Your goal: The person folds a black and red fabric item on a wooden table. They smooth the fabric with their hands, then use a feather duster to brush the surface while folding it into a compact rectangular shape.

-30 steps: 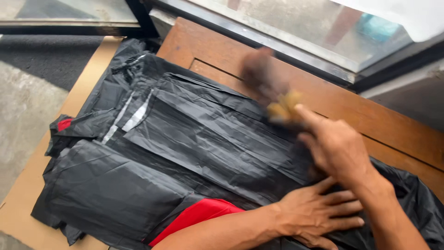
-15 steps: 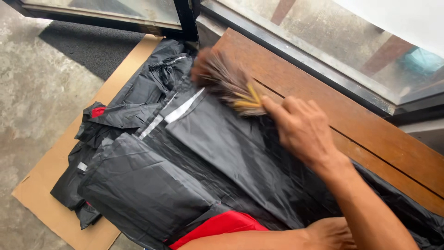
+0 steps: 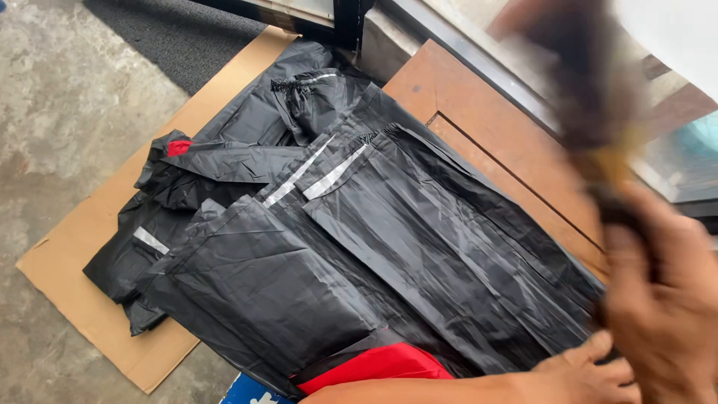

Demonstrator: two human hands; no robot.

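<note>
A black rain garment [image 3: 359,247] with grey reflective strips and red patches lies folded and spread over cardboard and a wooden board. My right hand [image 3: 662,299], blurred by motion, is at the right edge, shut on the yellow neck of a dark-bristled hand brush [image 3: 594,90] raised over the board. My left hand [image 3: 591,378] lies flat on the garment's near right corner, fingers spread, the forearm running along the bottom edge beside a red panel [image 3: 374,366].
A sheet of brown cardboard [image 3: 90,292] lies on the concrete floor [image 3: 67,112] under the garment's left part. A brown wooden board [image 3: 486,127] lies under its right. A dark mat [image 3: 172,37] and a dark window frame [image 3: 464,52] run along the top.
My right hand has swung the brush from the garment's upper part up and to the right, off the fabric. The view has shifted, showing more floor and cardboard. My left hand stays pressed down.
</note>
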